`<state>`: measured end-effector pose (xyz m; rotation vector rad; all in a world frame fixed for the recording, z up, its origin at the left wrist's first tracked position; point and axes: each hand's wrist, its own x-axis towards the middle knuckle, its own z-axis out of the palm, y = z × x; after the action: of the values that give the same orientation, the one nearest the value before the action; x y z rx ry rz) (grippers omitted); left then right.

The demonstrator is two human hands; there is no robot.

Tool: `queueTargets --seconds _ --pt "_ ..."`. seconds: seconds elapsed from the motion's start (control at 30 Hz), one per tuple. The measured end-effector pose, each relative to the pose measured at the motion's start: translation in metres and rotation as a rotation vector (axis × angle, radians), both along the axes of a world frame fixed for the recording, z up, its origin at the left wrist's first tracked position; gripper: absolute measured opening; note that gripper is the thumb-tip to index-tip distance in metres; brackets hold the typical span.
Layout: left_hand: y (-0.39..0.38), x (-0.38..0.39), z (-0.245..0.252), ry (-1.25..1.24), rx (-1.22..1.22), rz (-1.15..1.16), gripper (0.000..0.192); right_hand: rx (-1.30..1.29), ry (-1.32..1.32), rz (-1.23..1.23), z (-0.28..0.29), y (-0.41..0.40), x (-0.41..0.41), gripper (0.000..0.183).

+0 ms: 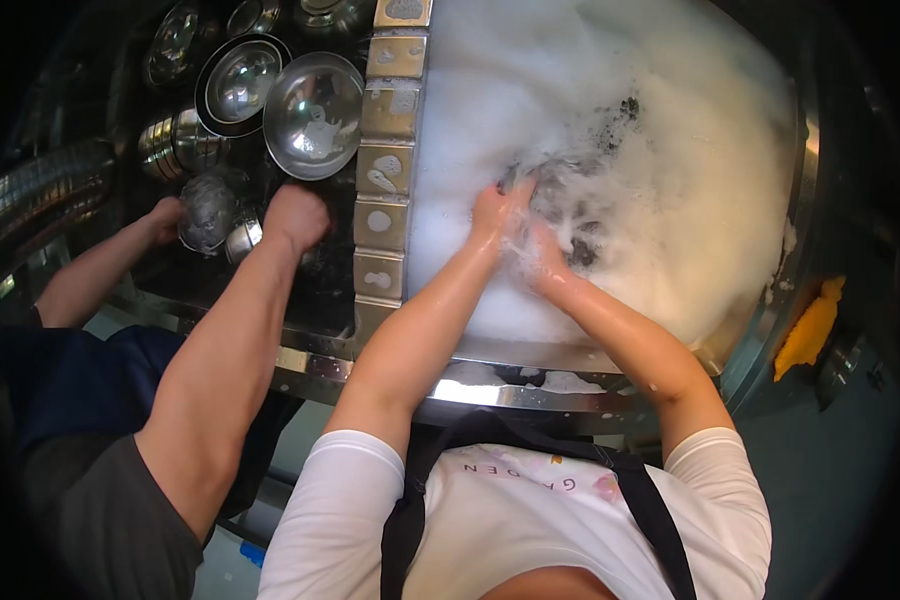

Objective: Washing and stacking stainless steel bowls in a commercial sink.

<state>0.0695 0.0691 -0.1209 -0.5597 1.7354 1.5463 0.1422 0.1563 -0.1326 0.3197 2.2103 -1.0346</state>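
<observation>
Thick white suds (465, 127) fill the metal sink basin (577, 356) before me. My left hand (501, 214) reaches into the splashing water near the basin's middle, its fingertips partly hidden by foam. Close beside it, lower and to the right, my right hand (549, 256) is also wet and partly covered by suds. Dark patches of water show through the foam around both hands. Whether either hand holds anything below the surface cannot be told.
A ridged metal divider (384, 172) borders the left basin. There, a co-worker's hand (166, 216) touches a wet metal bowl (208, 211); their other hand (298, 216) is nearby. Metal bowls (316, 112) and stacked metal dishes (180, 142) lie beyond. An orange cloth (810, 328) is at right.
</observation>
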Motion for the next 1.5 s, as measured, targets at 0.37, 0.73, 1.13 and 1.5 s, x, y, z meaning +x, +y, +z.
queueTargets --seconds 0.37,0.73,1.13,1.5 --pt "0.002 0.006 -0.01 0.208 0.017 0.041 0.031 0.137 0.066 -0.069 -0.028 -0.011 0.015 0.032" --pt "-0.001 -0.003 -0.009 0.046 0.214 -0.13 0.047 0.414 0.214 0.296 0.004 0.029 0.016 0.038" --pt "-0.01 -0.018 0.028 -0.365 0.737 0.097 0.048 -0.869 -0.151 -1.16 0.013 0.105 0.024 0.06" --pt "-0.008 -0.007 0.014 -0.111 0.398 -0.459 0.036 -0.594 0.324 -0.972 0.042 0.009 0.016 0.052"
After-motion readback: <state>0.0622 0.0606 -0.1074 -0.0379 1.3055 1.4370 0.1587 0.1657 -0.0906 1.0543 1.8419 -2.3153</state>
